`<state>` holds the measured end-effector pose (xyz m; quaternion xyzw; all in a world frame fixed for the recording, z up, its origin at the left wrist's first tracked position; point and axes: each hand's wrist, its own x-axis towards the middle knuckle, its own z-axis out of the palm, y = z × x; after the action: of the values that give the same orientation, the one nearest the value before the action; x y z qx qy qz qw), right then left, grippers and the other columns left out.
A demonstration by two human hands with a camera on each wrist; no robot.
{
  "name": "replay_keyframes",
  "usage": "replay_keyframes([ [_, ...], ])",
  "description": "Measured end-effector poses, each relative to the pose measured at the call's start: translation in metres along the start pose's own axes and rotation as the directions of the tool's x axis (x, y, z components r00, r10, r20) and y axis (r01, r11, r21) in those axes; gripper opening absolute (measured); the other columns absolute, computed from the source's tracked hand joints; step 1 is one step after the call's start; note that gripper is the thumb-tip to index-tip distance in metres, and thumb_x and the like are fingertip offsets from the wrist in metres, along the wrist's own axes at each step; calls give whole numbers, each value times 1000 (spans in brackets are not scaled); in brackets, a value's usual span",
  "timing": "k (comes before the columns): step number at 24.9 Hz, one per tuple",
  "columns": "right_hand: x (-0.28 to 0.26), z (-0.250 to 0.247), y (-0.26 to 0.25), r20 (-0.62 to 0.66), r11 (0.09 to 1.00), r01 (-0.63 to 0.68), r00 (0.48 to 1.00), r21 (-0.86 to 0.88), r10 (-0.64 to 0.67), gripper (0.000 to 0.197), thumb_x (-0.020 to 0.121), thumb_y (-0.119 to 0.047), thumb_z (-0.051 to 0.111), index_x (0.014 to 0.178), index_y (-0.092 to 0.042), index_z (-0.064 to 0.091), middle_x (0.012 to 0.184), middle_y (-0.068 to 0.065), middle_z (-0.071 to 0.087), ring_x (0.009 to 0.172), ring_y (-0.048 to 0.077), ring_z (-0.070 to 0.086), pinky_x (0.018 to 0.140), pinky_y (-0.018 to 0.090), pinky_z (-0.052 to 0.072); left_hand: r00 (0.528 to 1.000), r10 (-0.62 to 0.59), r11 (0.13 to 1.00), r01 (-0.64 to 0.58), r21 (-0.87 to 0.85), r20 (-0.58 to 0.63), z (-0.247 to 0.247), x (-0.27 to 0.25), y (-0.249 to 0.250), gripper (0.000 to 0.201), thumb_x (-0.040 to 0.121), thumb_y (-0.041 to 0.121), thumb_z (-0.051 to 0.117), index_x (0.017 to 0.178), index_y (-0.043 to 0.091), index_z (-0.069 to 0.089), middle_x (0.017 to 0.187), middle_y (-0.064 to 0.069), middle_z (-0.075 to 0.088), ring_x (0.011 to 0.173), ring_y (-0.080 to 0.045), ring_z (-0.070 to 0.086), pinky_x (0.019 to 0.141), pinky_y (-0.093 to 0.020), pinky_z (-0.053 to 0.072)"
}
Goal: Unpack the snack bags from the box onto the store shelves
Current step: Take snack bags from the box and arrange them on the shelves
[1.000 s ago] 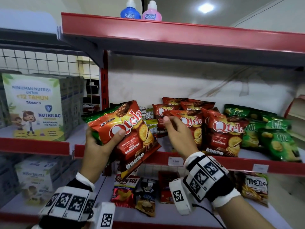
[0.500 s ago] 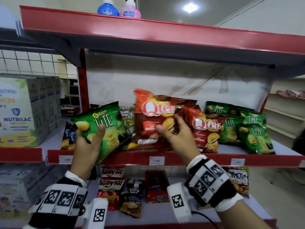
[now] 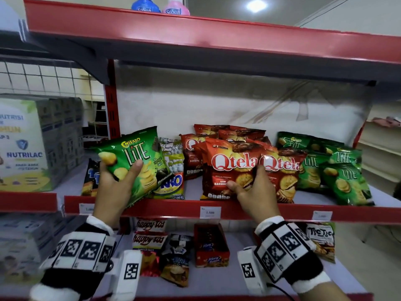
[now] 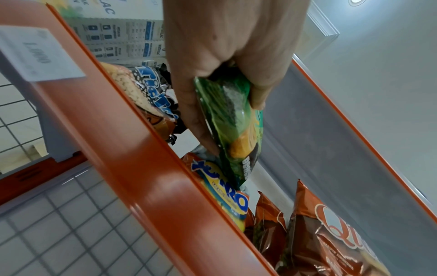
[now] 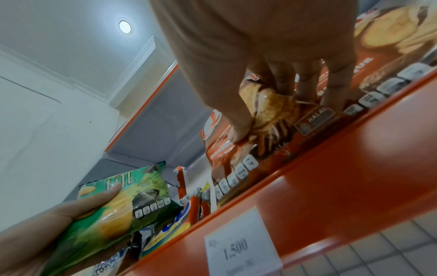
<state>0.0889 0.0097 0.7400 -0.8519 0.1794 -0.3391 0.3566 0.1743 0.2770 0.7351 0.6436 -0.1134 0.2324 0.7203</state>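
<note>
A green Chitato Lite bag is held tilted in front of the middle shelf's red front edge. My left hand grips it, thumb on the front and fingers behind. A red Qtela barbecue bag stands upright on that shelf beside another Qtela bag. My right hand pinches its lower right part between thumb and fingers. No box is in view.
More Qtela bags stand behind, green Lite bags at the right, a yellow bag near the left hand. Nutrilac boxes fill the left bay. The upper shelf hangs low overhead. The lower shelf holds Happy Tos bags.
My right hand took the red Qtela bag from the left hand's stack and set it down upright on the shelf. The left hand keeps only the green bag, raised slightly.
</note>
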Motion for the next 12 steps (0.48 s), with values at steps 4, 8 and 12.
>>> replay_keyframes([
  [4,8,5,-3,82,996,-79,993,-40,82,73,78,-35,76,134,-8,38,133,12,52,126,31,47,103,37,37,1000,-13,1000,13,-23,12,-5,-7,-2,63,67,50,70,119,23,49,112,0,66,104,-21,63,100,-48,46],
  [8,10,2,-4,106,997,-61,992,-50,66,71,76,-40,76,132,-12,42,130,9,56,121,30,51,100,35,39,999,-27,998,28,-62,18,-9,-9,-3,62,67,47,72,118,19,52,111,-2,68,104,-21,65,99,-50,47],
  [12,5,-9,-3,132,997,-74,988,-13,75,89,66,-52,79,138,-15,40,134,5,55,123,27,51,104,39,41,999,-33,994,35,-100,28,-11,-10,-3,61,67,46,73,118,20,52,114,-4,68,105,-23,65,100,-50,46],
])
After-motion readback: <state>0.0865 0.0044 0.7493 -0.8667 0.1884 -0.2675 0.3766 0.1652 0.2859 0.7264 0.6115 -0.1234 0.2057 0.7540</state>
